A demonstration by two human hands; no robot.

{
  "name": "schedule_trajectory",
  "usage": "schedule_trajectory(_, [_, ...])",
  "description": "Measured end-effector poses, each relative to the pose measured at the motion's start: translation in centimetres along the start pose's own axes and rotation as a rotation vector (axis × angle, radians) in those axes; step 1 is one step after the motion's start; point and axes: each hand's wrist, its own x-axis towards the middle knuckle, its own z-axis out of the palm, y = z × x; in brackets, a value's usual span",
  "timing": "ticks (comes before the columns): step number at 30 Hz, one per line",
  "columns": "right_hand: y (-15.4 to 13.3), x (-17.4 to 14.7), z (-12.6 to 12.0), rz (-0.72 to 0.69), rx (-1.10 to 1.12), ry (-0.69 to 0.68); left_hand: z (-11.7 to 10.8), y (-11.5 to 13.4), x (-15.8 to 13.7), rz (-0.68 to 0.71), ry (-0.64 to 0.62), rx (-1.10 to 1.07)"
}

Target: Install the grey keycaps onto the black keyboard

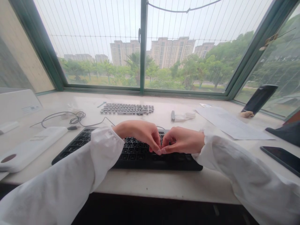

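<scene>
A black keyboard point(133, 150) with its keycaps off lies on the sill in front of me, its bare switch sockets showing. Over its right half my left hand point(142, 134) and my right hand point(181, 140) meet, fingertips pinched together and touching. Whatever the fingertips hold, if anything, is too small or hidden to make out. Behind the keyboard, loose grey keycaps point(127, 109) are laid out in keyboard order. A cable runs from the keyboard's back edge to the left.
Left are a white box point(17, 103), a white slab-like device point(32, 148) and a coiled black cable point(78, 117). A small dark tool point(172, 116), paper sheets point(231, 122), a propped phone point(261, 98) and a flat phone point(282, 158) lie to the right. Windows rise behind.
</scene>
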Motion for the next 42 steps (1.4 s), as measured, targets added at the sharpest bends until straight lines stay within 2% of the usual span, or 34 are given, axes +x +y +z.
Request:
schedule_trajectory(3, [-0.1,-0.1,0.0,0.027,-0.011,0.009,-0.1,-0.4,0.2,0.001,-0.011,-0.020])
schedule_trajectory(12, [-0.1,0.0,0.3,-0.022,-0.008,-0.028,0.2,-0.7,0.6,-0.001,-0.090,-0.139])
schedule_trajectory(20, [-0.3,0.1,0.7,-0.010,-0.017,-0.017,0.1,-0.6,0.5,0.007,-0.101,-0.080])
schedule_trajectory(28, [-0.5,0.0,0.8,0.021,-0.046,-0.011,0.1,-0.2,0.2,-0.023,-0.021,-0.035])
schedule_trajectory(42, [-0.7,-0.2,0.5,-0.019,-0.043,-0.087,0.8,0.7,0.0,0.051,0.067,0.045])
